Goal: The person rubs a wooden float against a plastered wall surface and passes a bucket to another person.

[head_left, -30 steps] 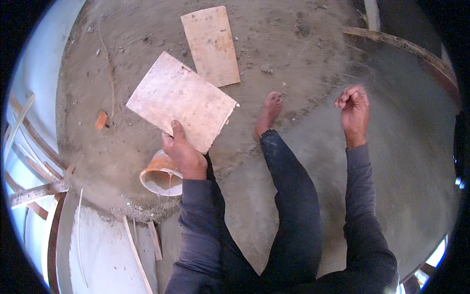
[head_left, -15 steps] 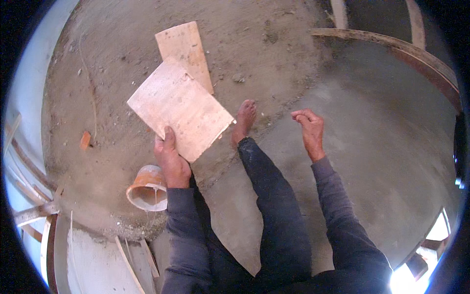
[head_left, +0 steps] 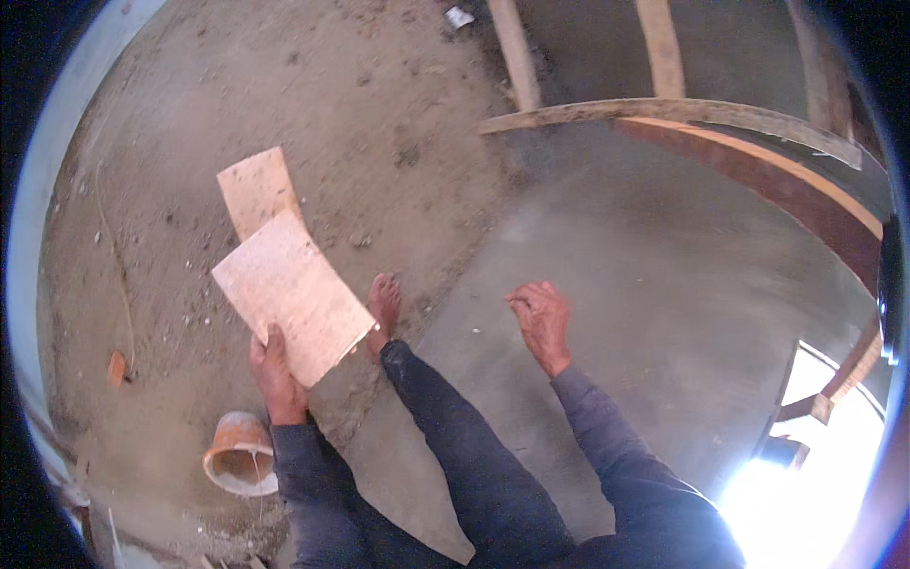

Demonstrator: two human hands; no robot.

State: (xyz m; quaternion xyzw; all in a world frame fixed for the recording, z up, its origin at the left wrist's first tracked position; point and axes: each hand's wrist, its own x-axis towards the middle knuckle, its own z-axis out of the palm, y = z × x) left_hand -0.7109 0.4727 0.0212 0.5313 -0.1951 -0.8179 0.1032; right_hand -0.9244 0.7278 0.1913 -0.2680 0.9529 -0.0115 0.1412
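Note:
My left hand (head_left: pixel 278 381) grips the near edge of a thin, pale wooden board (head_left: pixel 289 294), thumb on top and fingers underneath. The board is tilted and its right-hand edge is ragged. Behind it a second board (head_left: pixel 258 190) shows, partly covered from my view by the first. My right hand (head_left: pixel 542 322) hangs over the smooth grey floor, apart from the board, with its fingers curled in. Whether anything is inside those fingers is hidden. Beside my left forearm an orange bucket (head_left: pixel 239 434) with whitish residue lies tipped over.
My bare foot (head_left: pixel 384 299) stands on the rough earth ground (head_left: pixel 379 209), near the edge of the smooth grey floor (head_left: pixel 645 284). An orange brick fragment (head_left: pixel 117 369) lies at the left. A long plank (head_left: pixel 682 109) and upright posts (head_left: pixel 659 47) stand at the far right.
My view has swung to the right, so boards, bucket and foot sit farther left and lower in the picture. My left hand keeps hold of the board; my right hand stays curled.

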